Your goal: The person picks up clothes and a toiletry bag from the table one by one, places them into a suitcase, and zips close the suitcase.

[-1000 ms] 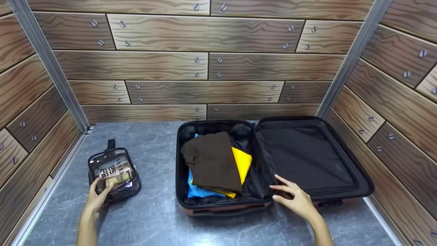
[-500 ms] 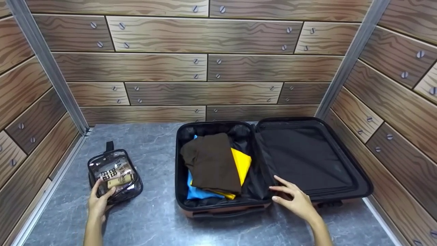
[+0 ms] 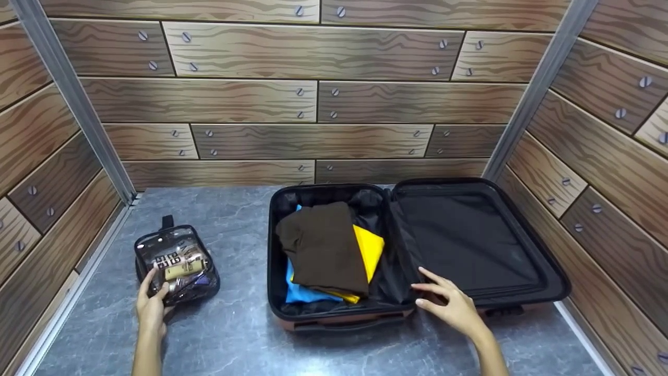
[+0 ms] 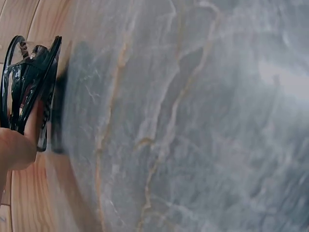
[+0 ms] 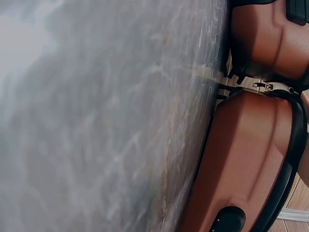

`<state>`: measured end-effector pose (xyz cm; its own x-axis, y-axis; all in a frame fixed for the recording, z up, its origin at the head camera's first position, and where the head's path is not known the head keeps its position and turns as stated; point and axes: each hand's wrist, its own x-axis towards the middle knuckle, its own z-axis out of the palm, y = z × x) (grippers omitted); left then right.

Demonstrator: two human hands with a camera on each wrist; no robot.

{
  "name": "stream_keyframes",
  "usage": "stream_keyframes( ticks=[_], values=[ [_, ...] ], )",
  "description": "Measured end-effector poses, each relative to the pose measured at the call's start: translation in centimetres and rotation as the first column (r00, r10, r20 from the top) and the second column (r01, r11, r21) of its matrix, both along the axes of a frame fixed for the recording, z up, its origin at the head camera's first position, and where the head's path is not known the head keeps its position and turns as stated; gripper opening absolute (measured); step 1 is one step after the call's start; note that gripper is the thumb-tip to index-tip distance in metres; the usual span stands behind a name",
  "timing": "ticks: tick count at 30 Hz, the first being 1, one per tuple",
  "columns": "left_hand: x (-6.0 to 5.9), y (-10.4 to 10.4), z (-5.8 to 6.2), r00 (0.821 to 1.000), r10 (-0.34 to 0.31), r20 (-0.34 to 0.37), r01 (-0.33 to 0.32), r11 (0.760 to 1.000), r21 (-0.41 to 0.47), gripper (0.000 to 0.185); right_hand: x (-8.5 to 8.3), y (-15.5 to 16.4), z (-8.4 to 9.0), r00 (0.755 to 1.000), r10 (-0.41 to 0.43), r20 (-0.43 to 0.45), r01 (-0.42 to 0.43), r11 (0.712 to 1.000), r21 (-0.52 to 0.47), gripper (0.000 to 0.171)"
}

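Note:
A clear toiletry bag with black trim and small tubes and bottles inside is at the left. My left hand grips its near edge, thumb on the top face. In the left wrist view, the bag shows edge-on beside the tabletop, the hand curled at it. Whether all of it is off the table I cannot tell. My right hand is by the hinge corner of the open suitcase, fingers spread and loosely bent. Folded brown, yellow and blue clothes lie inside.
The suitcase lid lies opened flat to the right, black lining up. Grey marbled tabletop spreads between bag and suitcase. Wood-patterned walls close in the back and both sides.
My left hand has shifted slightly right along the bag's near edge. The bag has tipped a little and its contents have shifted. Right hand and suitcase stay put.

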<state>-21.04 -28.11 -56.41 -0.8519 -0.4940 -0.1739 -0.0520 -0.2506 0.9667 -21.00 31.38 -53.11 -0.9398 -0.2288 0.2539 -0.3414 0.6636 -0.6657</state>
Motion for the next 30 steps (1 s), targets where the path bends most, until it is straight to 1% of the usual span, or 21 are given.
stream_keyframes(
  ticks=[3, 5, 7, 9, 12, 14, 17, 21, 24, 27, 30],
  values=[
    [0.6, -0.3, 0.9, 1.0, 0.022, -0.012, -0.022, 1.0, -0.007, 0.054, 0.2, -0.7, -0.5, 1.0, 0.007, 0.019, -0.006, 1.0, -0.016, 0.032],
    [0.7, -0.4, 1.6, 0.999, 0.035, -0.041, -0.034, 0.999, 0.02, 0.055, 0.3, -1.0, -0.7, 1.0, 0.008, 0.02, -0.008, 1.0, -0.02, 0.032],
    [0.6, -0.3, 2.5, 0.995, 0.057, -0.079, -0.053, 0.997, 0.053, 0.054, 0.2, -1.2, -0.8, 1.0, 0.01, 0.014, -0.009, 1.0, -0.023, 0.033],
    [0.4, 0.1, 3.3, 0.99, 0.078, -0.12, -0.069, 0.995, 0.078, 0.053, 0.1, -1.3, -0.8, 1.0, 0.014, -0.013, -0.014, 1.0, -0.013, 0.033],
    [-0.1, 1.0, 4.3, 0.979, 0.089, -0.185, -0.066, 0.99, 0.127, 0.052, -0.1, -0.9, -0.5, 0.998, 0.01, -0.059, -0.011, 1.0, -0.009, 0.032],
    [-0.4, 1.6, 4.8, 0.972, 0.075, -0.222, -0.041, 0.987, 0.155, 0.051, -0.1, -0.6, -0.3, 0.997, -0.001, -0.074, 0.0, 1.0, -0.002, 0.031],
    [-0.5, 2.6, 5.7, 0.964, 0.054, -0.261, -0.008, 0.985, 0.174, 0.051, -0.1, -0.2, -0.1, 0.999, -0.007, -0.05, 0.007, 1.0, 0.013, 0.031],
    [-0.4, 3.4, 7.1, 0.956, 0.035, -0.293, 0.006, 0.991, 0.137, 0.05, 0.0, -0.2, 0.1, 1.0, 0.014, -0.016, -0.014, 1.0, 0.023, 0.032],
    [-0.4, 4.1, 7.9, 0.942, 0.004, -0.334, 0.028, 0.995, 0.091, 0.05, -0.1, -0.3, 0.2, 1.0, 0.023, -0.017, -0.023, 1.0, 0.021, 0.033],
    [-0.6, 4.8, 8.5, 0.929, -0.031, -0.368, 0.053, 0.997, 0.049, 0.051, 0.0, -0.3, 0.2, 1.0, 0.02, -0.01, -0.02, 1.0, 0.023, 0.033],
    [-0.5, 5.5, 8.9, 0.928, -0.049, -0.369, 0.074, 0.996, 0.053, 0.052, 0.1, -0.3, 0.2, 1.0, 0.015, 0.016, -0.015, 1.0, 0.025, 0.034]
  ],
)
